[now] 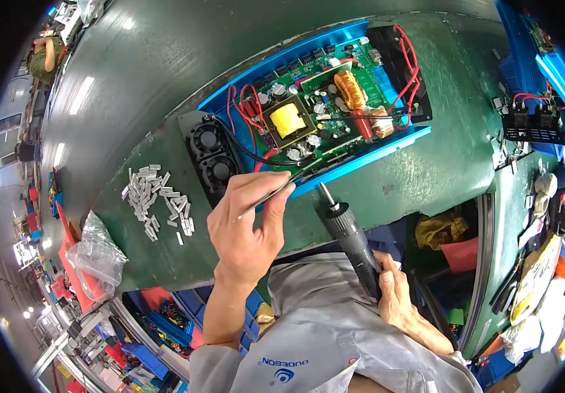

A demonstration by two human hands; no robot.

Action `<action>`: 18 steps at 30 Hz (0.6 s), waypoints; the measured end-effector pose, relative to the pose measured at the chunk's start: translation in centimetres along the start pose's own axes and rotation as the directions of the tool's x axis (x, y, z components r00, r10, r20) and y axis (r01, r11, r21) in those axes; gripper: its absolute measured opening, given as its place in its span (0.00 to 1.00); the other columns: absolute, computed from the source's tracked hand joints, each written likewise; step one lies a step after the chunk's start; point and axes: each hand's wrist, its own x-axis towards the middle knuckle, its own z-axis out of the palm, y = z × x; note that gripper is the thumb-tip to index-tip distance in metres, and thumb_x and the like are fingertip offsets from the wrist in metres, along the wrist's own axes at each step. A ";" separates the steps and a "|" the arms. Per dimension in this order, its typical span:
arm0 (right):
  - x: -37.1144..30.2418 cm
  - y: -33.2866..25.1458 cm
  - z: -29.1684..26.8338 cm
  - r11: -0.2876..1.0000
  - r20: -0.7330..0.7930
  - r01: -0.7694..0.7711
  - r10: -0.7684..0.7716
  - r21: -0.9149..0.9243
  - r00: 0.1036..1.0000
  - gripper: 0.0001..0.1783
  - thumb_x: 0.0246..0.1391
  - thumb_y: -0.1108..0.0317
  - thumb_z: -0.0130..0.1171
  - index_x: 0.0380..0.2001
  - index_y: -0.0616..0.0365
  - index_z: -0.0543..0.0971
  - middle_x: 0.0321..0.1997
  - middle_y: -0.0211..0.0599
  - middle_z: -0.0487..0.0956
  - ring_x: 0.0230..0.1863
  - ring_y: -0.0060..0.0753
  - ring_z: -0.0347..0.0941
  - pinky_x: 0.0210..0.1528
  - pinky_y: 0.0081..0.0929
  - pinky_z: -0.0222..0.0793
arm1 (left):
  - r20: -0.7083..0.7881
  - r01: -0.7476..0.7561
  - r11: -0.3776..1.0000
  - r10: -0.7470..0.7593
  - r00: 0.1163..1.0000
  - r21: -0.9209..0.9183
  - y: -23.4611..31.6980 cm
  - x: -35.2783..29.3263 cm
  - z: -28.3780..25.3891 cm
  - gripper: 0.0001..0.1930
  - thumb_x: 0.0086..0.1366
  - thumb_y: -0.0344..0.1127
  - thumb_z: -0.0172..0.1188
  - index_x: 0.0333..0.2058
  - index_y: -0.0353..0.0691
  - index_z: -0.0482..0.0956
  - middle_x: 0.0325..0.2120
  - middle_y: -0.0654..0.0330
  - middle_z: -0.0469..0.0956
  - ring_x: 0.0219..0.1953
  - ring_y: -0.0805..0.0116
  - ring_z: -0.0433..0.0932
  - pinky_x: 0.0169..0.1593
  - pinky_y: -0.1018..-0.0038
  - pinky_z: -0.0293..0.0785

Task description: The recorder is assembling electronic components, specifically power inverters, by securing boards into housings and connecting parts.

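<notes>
Head view is looking down on a dark green bench (427, 170) whose front edge is curving just ahead of the person's grey shirt. A crumpled clear plastic bag (96, 252) is lying at the bench's left front corner, beside a scatter of small flat grey metal pieces (155, 200). A yellowish bag (441, 229) and a red bin (461, 254) are sitting below the bench edge to the right, and white and yellow packets are hanging along the far right rim.

An open blue metal case (361, 154) is lying tilted across the bench, holding a green circuit board (315, 98) with a yellow-topped block, copper coils and red wires. A black end plate with two round fans (212, 154) is lying at its left end. Bare bench is stretching wide behind the case and to its right.

The left hand (246, 226) is pinching thin metal tweezers (276, 192) between thumb and fingers, the tips reaching the case's near blue edge. The right hand (392, 291) is wrapping its fingers around the ribbed black handle of a soldering iron (348, 232), its metal tip pointing up towards the case and hanging just short of it.
</notes>
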 end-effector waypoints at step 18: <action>-0.2 0.4 -0.6 0.999 0.023 -0.006 0.005 0.042 1.000 0.34 0.73 0.45 0.34 0.62 0.67 0.68 0.40 0.49 0.80 0.41 0.41 0.77 0.48 0.34 0.70 | 0.008 -0.058 0.998 0.058 0.998 0.036 -0.2 0.4 0.1 0.13 0.58 0.19 0.68 0.41 0.31 0.76 0.34 0.55 0.84 0.32 0.58 0.82 0.33 0.71 0.79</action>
